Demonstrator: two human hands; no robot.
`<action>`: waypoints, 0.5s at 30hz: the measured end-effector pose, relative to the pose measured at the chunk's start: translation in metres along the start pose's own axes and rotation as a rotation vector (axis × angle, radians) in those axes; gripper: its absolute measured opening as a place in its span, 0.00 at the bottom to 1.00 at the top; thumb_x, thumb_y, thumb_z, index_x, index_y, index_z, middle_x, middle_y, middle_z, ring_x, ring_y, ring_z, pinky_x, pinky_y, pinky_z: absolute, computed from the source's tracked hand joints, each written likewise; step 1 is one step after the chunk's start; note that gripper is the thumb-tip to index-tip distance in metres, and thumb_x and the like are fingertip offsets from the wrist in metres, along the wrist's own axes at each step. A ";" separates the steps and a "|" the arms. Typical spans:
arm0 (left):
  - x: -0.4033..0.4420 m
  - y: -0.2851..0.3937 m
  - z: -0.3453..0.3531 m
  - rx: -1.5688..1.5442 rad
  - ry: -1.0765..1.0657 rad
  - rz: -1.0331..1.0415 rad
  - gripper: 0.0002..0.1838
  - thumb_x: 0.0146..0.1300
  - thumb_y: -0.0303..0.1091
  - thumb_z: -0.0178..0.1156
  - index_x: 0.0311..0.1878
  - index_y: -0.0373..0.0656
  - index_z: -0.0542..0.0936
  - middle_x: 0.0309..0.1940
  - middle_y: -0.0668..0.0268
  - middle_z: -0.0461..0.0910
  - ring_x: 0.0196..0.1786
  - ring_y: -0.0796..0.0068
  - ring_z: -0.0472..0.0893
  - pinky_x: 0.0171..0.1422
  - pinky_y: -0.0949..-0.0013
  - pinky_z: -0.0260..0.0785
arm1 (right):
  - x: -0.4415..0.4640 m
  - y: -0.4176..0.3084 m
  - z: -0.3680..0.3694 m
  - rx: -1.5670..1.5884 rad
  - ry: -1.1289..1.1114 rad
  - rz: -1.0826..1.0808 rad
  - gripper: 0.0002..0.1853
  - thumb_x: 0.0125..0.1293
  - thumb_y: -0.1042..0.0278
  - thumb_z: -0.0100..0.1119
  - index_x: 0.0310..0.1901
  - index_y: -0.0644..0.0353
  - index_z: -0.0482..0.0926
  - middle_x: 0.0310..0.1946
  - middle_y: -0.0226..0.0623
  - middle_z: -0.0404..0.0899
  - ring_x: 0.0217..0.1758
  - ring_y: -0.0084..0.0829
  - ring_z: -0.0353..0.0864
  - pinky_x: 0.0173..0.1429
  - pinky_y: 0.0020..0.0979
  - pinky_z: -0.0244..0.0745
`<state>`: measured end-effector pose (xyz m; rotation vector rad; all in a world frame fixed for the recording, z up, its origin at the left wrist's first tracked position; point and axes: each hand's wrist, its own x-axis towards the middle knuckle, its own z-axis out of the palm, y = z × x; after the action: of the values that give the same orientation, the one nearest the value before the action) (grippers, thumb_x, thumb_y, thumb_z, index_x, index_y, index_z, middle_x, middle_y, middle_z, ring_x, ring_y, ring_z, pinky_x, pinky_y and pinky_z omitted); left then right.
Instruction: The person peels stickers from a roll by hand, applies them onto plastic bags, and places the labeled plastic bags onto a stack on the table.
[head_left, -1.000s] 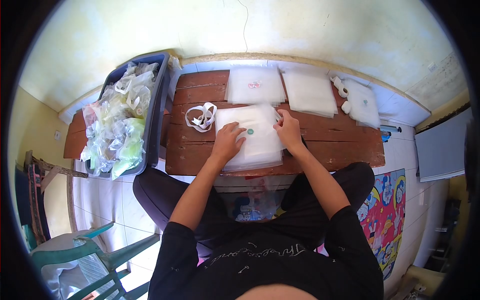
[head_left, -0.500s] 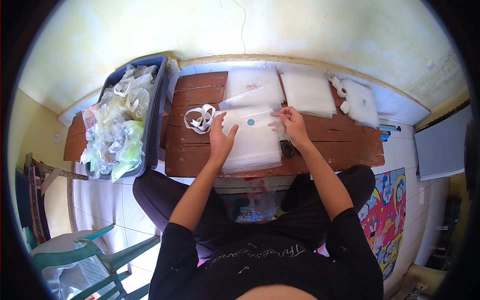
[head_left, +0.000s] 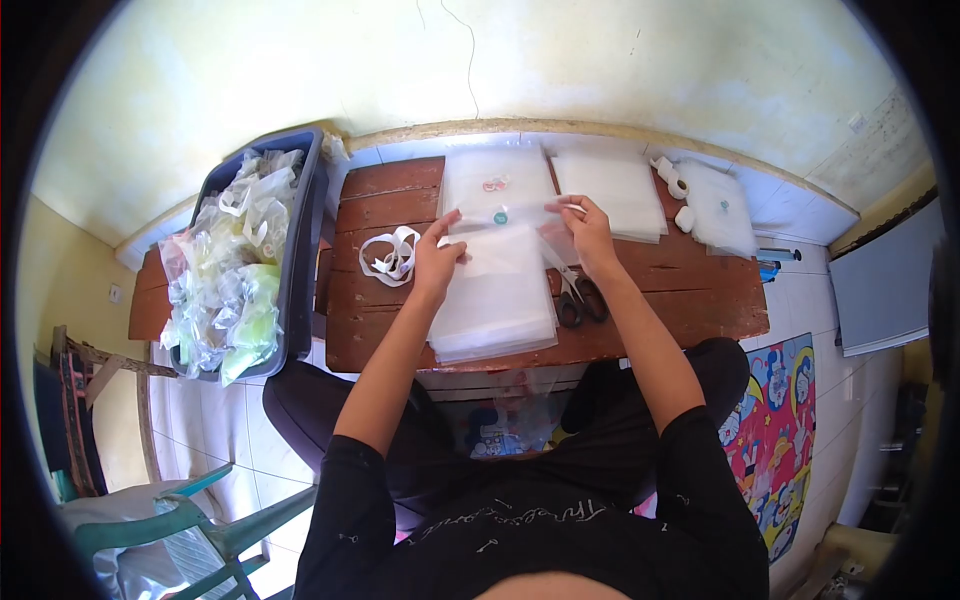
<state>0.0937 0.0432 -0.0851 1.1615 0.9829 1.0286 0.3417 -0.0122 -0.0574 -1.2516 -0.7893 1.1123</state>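
A clear plastic bag with a round teal sticker (head_left: 500, 217) is raised above a stack of clear plastic bags (head_left: 490, 300) on the brown wooden table. My right hand (head_left: 592, 240) pinches its upper right side between thumb and fingers. At the bag's left edge is my left hand (head_left: 436, 262), thumb and forefinger apart, fingertips touching or very near the plastic. Black-handled scissors (head_left: 580, 300) lie just right of the stack, partly behind the bag's hanging corner. A loose coil of white ribbon (head_left: 388, 256) lies left of my left hand.
Behind are another bag stack with a red sticker (head_left: 496, 183) and a plain stack (head_left: 610, 195). White rolls (head_left: 676, 182) and more bags (head_left: 722, 205) sit at the right. A dark tub (head_left: 305, 250) heaped with plastic stands left, near a green chair (head_left: 170, 530).
The stickered bag has moved off the front stack, away from me, with both hands moving along. The scissors, mostly covered before, now show more fully.
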 end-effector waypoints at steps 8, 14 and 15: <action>0.059 0.018 0.022 -0.078 0.068 0.192 0.34 0.57 0.14 0.57 0.69 0.43 0.71 0.43 0.62 0.82 0.30 0.80 0.79 0.36 0.76 0.74 | 0.053 -0.030 0.001 0.007 -0.007 -0.154 0.18 0.72 0.78 0.48 0.62 0.66 0.69 0.48 0.50 0.82 0.36 0.34 0.86 0.41 0.29 0.84; 0.081 -0.018 0.009 0.439 0.125 0.016 0.26 0.55 0.21 0.63 0.60 0.43 0.79 0.40 0.60 0.84 0.32 0.73 0.84 0.37 0.72 0.76 | 0.102 0.038 -0.018 -0.218 0.093 0.053 0.22 0.62 0.82 0.51 0.60 0.70 0.70 0.40 0.49 0.85 0.31 0.36 0.87 0.35 0.28 0.83; 0.084 -0.022 0.007 0.441 0.128 0.011 0.26 0.55 0.21 0.63 0.60 0.43 0.79 0.40 0.60 0.84 0.32 0.73 0.84 0.37 0.72 0.76 | 0.105 0.041 -0.017 -0.217 0.090 0.058 0.22 0.62 0.82 0.51 0.60 0.70 0.70 0.40 0.49 0.85 0.31 0.36 0.87 0.35 0.28 0.83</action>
<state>0.1237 0.1207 -0.1118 1.4727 1.3517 0.9272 0.3812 0.0800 -0.1124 -1.5041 -0.8255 1.0292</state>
